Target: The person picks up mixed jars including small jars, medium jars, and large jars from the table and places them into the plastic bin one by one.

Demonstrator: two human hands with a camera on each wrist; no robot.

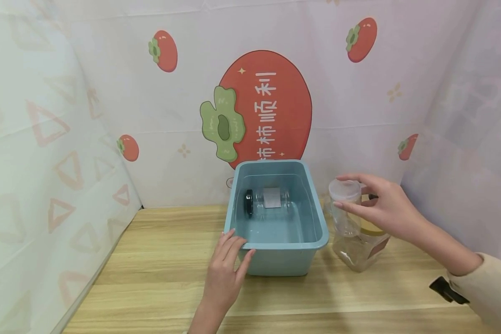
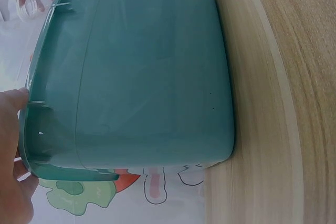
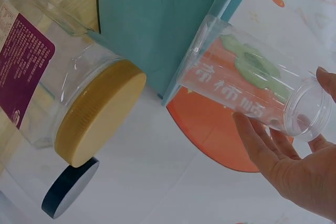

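My left hand [image 1: 225, 271] grips the near left corner of a blue-green plastic bin [image 1: 277, 260], fingers over the rim and thumb outside. Inside the bin, a clear jar [image 1: 272, 198] with a black lid and a white label lies on its side. To the right of the bin, my right hand [image 1: 386, 206] holds a slim clear plastic jar [image 3: 231, 74] near its top, where a translucent lid [image 1: 344, 189] shows. In the right wrist view the thumb and fingers are around the jar's lid end, and the jar's base overlaps the bin's edge.
A large clear jar [image 3: 100, 116] with a yellow lid and purple label stands right of the bin, below the held jar. Behind it shows a black-lidded jar [image 3: 71, 188]. A wooden table [image 1: 163, 278] lies under everything, with a persimmon-print curtain [image 1: 183, 102] behind.
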